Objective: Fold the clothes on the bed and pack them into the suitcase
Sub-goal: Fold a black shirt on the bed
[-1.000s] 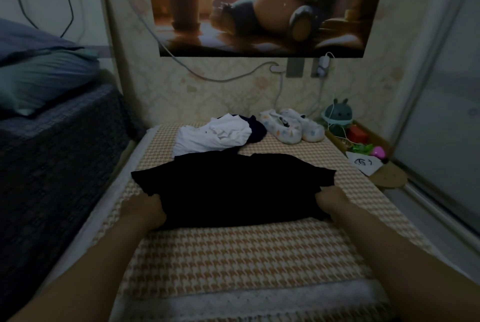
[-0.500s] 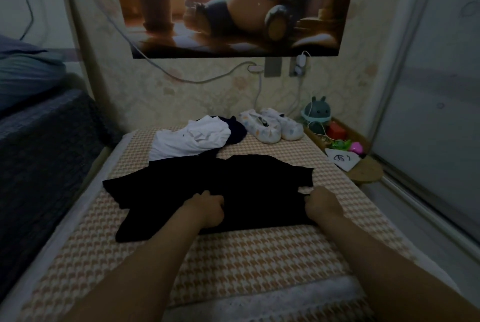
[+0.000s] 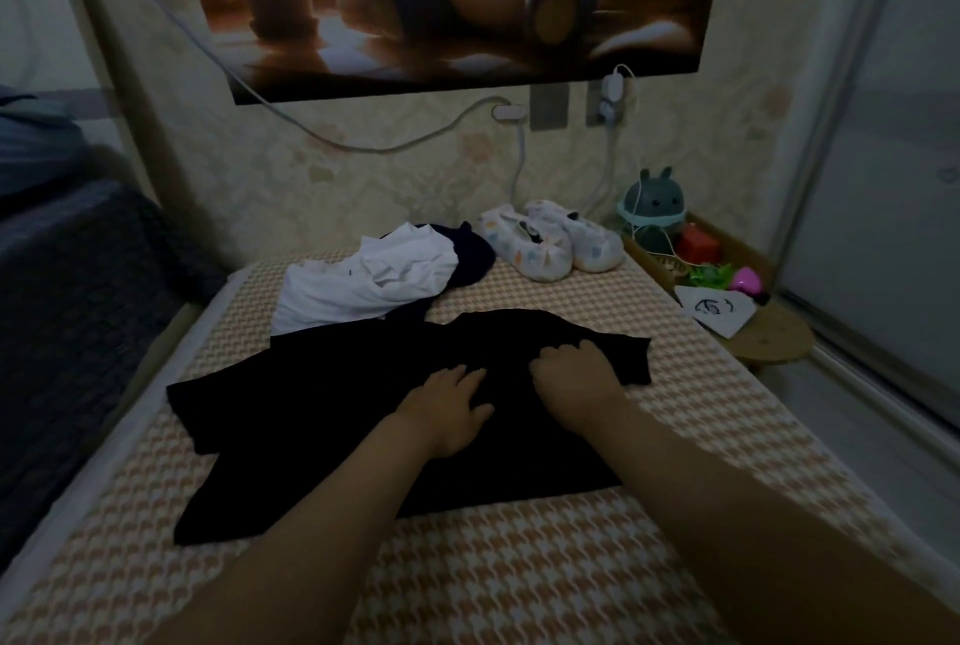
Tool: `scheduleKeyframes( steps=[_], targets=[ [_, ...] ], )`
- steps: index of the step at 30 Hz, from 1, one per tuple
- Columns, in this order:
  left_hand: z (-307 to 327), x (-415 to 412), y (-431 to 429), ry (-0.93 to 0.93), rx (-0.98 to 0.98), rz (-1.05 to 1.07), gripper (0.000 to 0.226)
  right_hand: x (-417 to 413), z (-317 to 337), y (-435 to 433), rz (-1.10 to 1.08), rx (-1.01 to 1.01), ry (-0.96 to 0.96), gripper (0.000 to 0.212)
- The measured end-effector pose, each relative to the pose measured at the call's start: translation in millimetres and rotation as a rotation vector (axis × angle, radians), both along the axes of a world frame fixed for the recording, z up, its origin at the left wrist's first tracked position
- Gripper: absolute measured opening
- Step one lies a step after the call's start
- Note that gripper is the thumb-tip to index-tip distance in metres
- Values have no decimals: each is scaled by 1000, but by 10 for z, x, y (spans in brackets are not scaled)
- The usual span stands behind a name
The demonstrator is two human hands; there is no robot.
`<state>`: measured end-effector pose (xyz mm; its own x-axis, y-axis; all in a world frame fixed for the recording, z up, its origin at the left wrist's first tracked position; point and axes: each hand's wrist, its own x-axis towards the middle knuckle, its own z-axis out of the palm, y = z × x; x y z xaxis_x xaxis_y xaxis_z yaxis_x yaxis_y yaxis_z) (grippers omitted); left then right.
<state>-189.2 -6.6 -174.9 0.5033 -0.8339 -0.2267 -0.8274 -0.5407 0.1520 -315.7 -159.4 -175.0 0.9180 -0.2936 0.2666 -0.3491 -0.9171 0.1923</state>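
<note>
A: While both hands lie on it, why is the black shirt [image 3: 311, 436] spread flat on the bed [image 3: 519, 566] rather than lifted?

B: Flat cloth folds true, I judge. The left hand [image 3: 447, 410] lies palm-down on the middle of the body, fingers fairly straight, likely pinning it; the right hand [image 3: 576, 376] sits just beside it to the right, fingers curled down onto the cloth near the right sleeve.

A: Is the right hand gripping a fold?

B: I cannot tell; the curled fingertips meet dark cloth in dim light, and a pinch would look the same as a press. The two hands are close together but not touching.

A: Which way does the shirt point?

B: Its neck edge lies beyond the hands, toward the wall; its hem lies nearer than the hands, toward the person. So its long axis runs away from the person, slewed a little, with the hem's left corner lying nearest. One sleeve sticks out well left of the left hand; the other lies just right of the right hand.

A: And the rest?

B: A white garment [image 3: 363, 285] and a dark garment [image 3: 475, 254] lie crumpled beyond the left hand, not yet folded. No suitcase shows, so packing seems some way off.
</note>
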Motion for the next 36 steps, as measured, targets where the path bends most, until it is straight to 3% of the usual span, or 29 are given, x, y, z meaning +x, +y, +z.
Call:
scheduleKeyframes(
  steps=[3,6,9,12,16,22,26,30,34,36],
  targets=[
    [-39,162,-41,-17,92,-12,63,151,48,-213,-205,341,-264,21],
    [-72,374,-160,-85,-54,14,58,233,148,-508,-440,597,-398,22],
    [-115,654,-283,-172,-138,53,54,281,150,-702,-504,658,-245,27],
    [-153,944,-356,-351,-213,54,48,386,61,-726,-513,688,-213,23],
    [-125,1189,-422,-394,-392,67,30,476,-6,-726,-471,577,-262,26],
    [-105,1340,-373,-426,-586,-32,19,482,-33,-832,-414,738,-485,17],
    [-37,1388,-332,-621,-729,-5,8,518,-63,-849,-419,701,-618,13],
    [-162,1356,-405,-731,-524,21,11,522,-92,-859,-385,666,-432,19],
    [-34,1021,-577,-664,-485,12,18,460,-132,-794,-296,271,-244,46],
    [60,715,-703,-455,-592,-130,37,400,-107,-776,-183,153,-215,46]
  ],
)
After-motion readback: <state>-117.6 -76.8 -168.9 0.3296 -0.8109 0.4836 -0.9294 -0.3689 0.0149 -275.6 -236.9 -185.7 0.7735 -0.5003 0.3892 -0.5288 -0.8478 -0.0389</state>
